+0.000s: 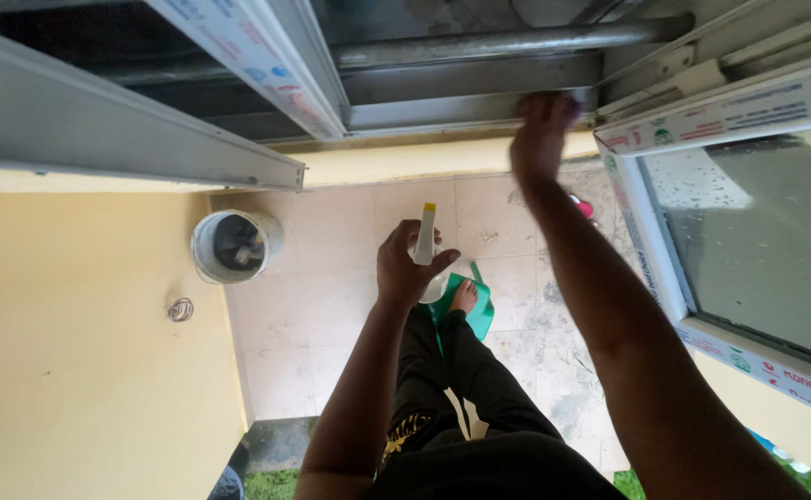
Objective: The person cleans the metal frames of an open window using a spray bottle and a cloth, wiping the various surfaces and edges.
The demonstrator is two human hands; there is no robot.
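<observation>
My left hand (407, 264) grips a white spray bottle (426, 241) with a yellow tip, held upright over the tiled floor. My right hand (542, 137) reaches forward and presses against the metal window track (442, 109) at the sill; it is blurred, and whether it holds a cloth I cannot tell. An open white-framed window sash (665, 278) with a wet glass pane stands just right of that arm. Below, my foot rests on a green dustpan (476, 310).
A white bucket (234, 245) with dark contents stands on the floor by the yellow wall (81, 352). A grey metal frame bar (128, 125) juts out at upper left. A small pink object (583, 207) lies by my right forearm. Grass shows at the bottom edge.
</observation>
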